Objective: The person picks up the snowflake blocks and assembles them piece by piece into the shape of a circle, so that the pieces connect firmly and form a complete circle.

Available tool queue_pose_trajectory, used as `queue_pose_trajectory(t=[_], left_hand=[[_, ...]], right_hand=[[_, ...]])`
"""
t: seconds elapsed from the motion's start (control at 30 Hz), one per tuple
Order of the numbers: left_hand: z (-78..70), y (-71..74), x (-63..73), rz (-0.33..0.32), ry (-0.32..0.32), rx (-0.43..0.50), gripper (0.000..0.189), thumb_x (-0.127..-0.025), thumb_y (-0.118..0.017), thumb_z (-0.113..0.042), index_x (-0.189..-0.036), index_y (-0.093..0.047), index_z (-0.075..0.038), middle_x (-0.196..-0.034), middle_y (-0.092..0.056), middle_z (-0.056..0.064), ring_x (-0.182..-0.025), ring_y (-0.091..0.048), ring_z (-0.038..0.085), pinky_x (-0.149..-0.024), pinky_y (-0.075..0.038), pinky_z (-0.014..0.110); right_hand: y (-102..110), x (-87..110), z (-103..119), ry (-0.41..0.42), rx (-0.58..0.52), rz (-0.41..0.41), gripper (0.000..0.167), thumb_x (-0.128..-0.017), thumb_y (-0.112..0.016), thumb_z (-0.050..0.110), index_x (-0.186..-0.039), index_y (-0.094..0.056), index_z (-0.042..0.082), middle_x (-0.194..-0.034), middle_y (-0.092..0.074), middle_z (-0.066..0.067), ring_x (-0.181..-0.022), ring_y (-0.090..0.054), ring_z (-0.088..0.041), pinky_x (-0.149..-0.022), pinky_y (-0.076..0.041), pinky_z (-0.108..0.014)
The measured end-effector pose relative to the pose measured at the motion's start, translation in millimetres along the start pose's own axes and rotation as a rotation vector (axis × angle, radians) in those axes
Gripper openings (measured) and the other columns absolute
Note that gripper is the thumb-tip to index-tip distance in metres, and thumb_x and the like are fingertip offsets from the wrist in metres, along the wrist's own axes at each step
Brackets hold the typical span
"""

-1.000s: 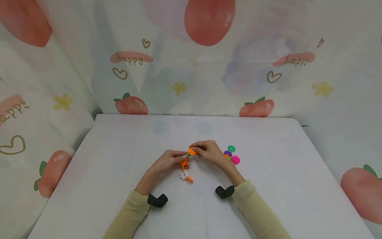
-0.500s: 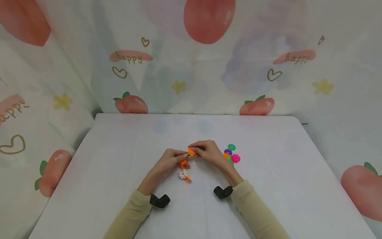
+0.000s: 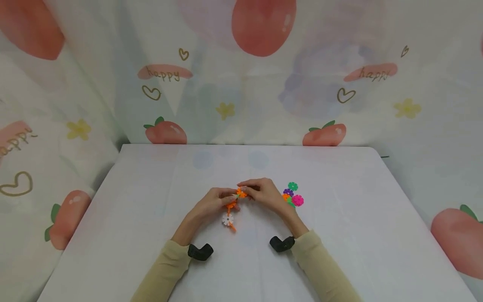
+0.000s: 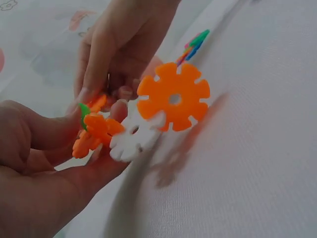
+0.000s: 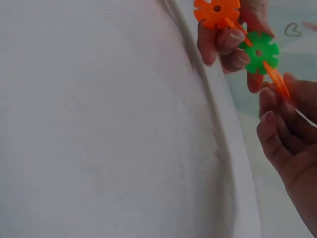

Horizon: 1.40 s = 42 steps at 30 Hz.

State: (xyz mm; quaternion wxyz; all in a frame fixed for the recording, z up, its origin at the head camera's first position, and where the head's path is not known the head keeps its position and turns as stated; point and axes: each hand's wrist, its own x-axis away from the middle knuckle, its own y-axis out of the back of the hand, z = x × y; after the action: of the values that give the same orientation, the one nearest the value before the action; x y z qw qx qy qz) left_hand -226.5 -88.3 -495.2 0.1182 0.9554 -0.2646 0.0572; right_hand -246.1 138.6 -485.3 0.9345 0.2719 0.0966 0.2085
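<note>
Over the middle of the table, both hands hold a chain of slotted snowflake discs joined edge to edge. My left hand (image 3: pixel 207 204) grips the chain between thumb and fingers, around a green disc (image 5: pixel 258 52) and the orange disc (image 5: pixel 217 10) beside it. With its thumb and fingertips, my right hand (image 3: pixel 266 192) pinches another orange disc (image 5: pixel 277 81), set crosswise at the green one's edge. A white disc (image 3: pixel 227 219) hangs from the chain below the left hand, with an orange disc (image 4: pixel 173 96) at its free end. Fingers cover parts of the chain.
Right of the right hand lies a small group of loose discs: a teal one (image 3: pixel 292 186), a purple one (image 3: pixel 288 192), a pink one (image 3: pixel 298 200), plus orange and green ones. A white cloth covers the table (image 3: pixel 151 235). Printed curtains (image 3: pixel 241 92) stand behind and at the sides.
The chain's lower end, with the white disc and the end orange disc, has swung to the left. The orange disc in my right hand has turned slightly. Both hands stay nearly in place.
</note>
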Motion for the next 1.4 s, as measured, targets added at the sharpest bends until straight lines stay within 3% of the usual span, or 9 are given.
queue_pose_trajectory(t=[0.1, 0.3, 0.57, 0.77, 1.0, 1.2, 1.4], left_hand=[[-0.3, 0.7, -0.4, 0.015, 0.003, 0.032, 0.042, -0.107, -0.051, -0.014, -0.145, -0.052, 0.005, -0.107, -0.076, 0.022, -0.103, -0.074, 0.026, -0.108, -0.049, 0.043], [-0.8, 3.0, 1.9, -0.029, 0.013, 0.089, 0.044, -0.108, -0.049, -0.016, -0.146, -0.045, 0.007, -0.126, -0.07, 0.022, -0.108, -0.074, 0.027, -0.111, -0.047, 0.043], [1.6, 9.3, 3.1, -0.031, 0.006, 0.26, 0.04, -0.108, -0.047, -0.012, -0.143, -0.037, 0.006, -0.134, -0.06, 0.031, -0.113, -0.072, 0.034, -0.098, -0.058, 0.039], [1.1, 10.3, 3.4, -0.069, 0.016, 0.216, 0.045, -0.106, -0.053, -0.012, -0.144, -0.042, 0.01, -0.138, -0.06, 0.028, -0.119, -0.069, 0.034, -0.1, -0.056, 0.035], [-0.7, 8.4, 3.5, -0.153, 0.044, 0.133, 0.047, -0.1, -0.065, -0.017, -0.142, -0.053, 0.002, -0.128, -0.07, 0.02, -0.112, -0.068, 0.023, -0.096, -0.053, 0.03], [0.8, 5.3, 2.2, -0.197, 0.044, 0.102, 0.04, -0.096, -0.07, -0.018, -0.13, -0.067, 0.0, -0.124, -0.072, 0.014, -0.104, -0.065, 0.017, -0.09, -0.052, 0.027], [1.0, 2.3, 0.2, -0.213, 0.048, 0.136, 0.035, -0.098, -0.068, -0.016, -0.126, -0.068, 0.005, -0.124, -0.069, 0.017, -0.102, -0.066, 0.017, -0.091, -0.056, 0.029]], right_hand=[[9, 5.1, -1, -0.009, 0.041, -0.044, 0.03, -0.103, -0.065, 0.021, -0.128, -0.071, 0.006, -0.099, -0.077, -0.01, -0.074, -0.067, -0.022, -0.064, -0.052, -0.024], [37, 17.6, -5, -0.047, 0.069, -0.145, 0.028, -0.101, -0.067, 0.02, -0.123, -0.072, 0.004, -0.105, -0.077, -0.011, -0.084, -0.07, -0.031, -0.071, -0.054, -0.025], [71, 25.6, -18, -0.15, 0.136, -0.178, 0.03, -0.101, -0.068, 0.023, -0.124, -0.072, 0.005, -0.11, -0.075, -0.014, -0.094, -0.068, -0.033, -0.073, -0.055, -0.028], [87, 29.8, -33, -0.229, 0.216, -0.174, 0.028, -0.101, -0.067, 0.023, -0.124, -0.072, 0.007, -0.118, -0.073, -0.012, -0.103, -0.064, -0.029, -0.082, -0.055, -0.03], [103, 40.2, -54, -0.309, 0.239, -0.196, 0.029, -0.1, -0.067, 0.02, -0.125, -0.071, 0.006, -0.121, -0.07, -0.017, -0.109, -0.062, -0.033, -0.091, -0.057, -0.043], [110, 45.6, -66, -0.37, 0.241, -0.141, 0.031, -0.098, -0.07, 0.018, -0.126, -0.069, 0.004, -0.119, -0.069, -0.018, -0.11, -0.061, -0.035, -0.097, -0.055, -0.048], [111, 46.9, -69, -0.383, 0.265, -0.096, 0.035, -0.093, -0.076, 0.015, -0.124, -0.069, 0.002, -0.115, -0.067, -0.017, -0.108, -0.06, -0.034, -0.096, -0.056, -0.047]])
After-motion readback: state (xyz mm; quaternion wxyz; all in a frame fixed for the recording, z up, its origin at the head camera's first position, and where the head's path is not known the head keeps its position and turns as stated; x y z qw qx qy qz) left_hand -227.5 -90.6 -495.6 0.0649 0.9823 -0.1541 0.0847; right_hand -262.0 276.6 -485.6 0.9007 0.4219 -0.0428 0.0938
